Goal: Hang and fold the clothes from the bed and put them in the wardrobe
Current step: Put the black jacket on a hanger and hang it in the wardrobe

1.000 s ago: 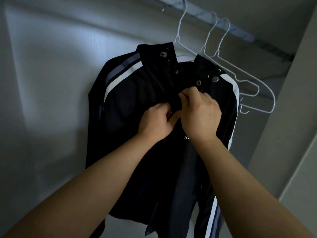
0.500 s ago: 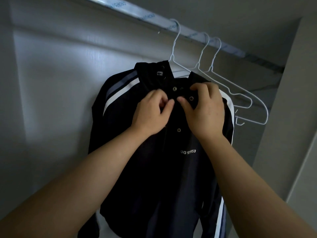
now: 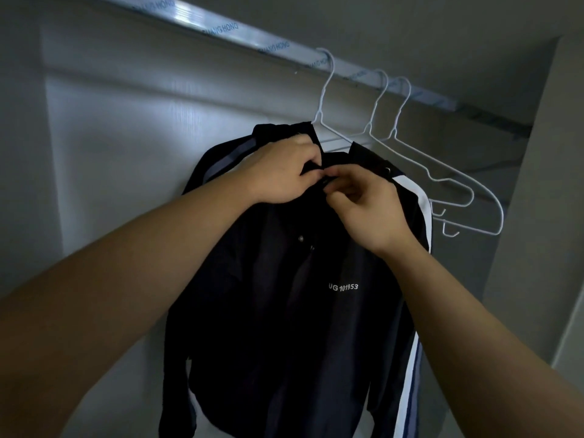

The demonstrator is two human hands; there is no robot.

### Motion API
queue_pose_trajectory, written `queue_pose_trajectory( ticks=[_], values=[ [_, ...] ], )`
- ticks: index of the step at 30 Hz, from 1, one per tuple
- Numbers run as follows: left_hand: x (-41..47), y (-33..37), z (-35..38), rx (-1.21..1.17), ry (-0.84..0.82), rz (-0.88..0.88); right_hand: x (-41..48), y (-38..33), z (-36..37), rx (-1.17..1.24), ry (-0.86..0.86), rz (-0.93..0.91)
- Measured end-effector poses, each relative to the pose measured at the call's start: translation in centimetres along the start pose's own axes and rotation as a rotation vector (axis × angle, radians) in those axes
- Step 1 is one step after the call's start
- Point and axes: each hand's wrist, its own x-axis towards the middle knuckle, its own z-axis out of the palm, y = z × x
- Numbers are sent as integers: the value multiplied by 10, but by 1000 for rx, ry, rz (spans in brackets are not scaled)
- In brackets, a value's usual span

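Since the dark track jacket (image 3: pixel 300 311) is already on a white wire hanger (image 3: pixel 325 90) hooked over the wardrobe rail (image 3: pixel 221 25), I'd say the hanging part for this piece is basically done. What I'm on now is closing the front at the collar, just below the rail. My left hand (image 3: pixel 281 172) has its fingers curled round one edge of the opening. My right hand (image 3: pixel 363 207) pinches the other edge between thumb and fingertips, a narrow grip, and the two hands touch in the middle. Further down from the rail, two snaps (image 3: pixel 300 238) on the front look done up, but it's dark and I can't swear to it. Two empty wire hangers (image 3: pixel 442 172) hang further along the rail, so there's room for more.

As for what's left, the bed isn't in view, so no clue how many clothes remain, and nothing folded shows anywhere.

Hard to see: the snap I'm working on is buried under my fingertips, so I can't tell if it's closed. The jacket's hem runs off the bottom of the view, and the far end of the rail sits in shadow.
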Motion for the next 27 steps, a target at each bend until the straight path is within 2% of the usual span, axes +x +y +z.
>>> queue_pose_trajectory(
  ticks=[3, 8, 13, 20, 27],
  values=[
    [6, 0, -11, -77, -35, -58, 8, 2, 3, -34, 15, -47],
    [7, 5, -26, -472, -203, -236, 19, 2, 10, -59, 70, -79],
    [4, 7, -36, -766, -256, -346, 23, -1, 11, -121, 95, -112],
    [0, 6, -36, -770, -247, -321, 29, 4, 8, -222, 53, -93],
    [-5, 12, -32, -876, -186, -390, 27, 1, 12, -205, 131, 5]
  ],
)
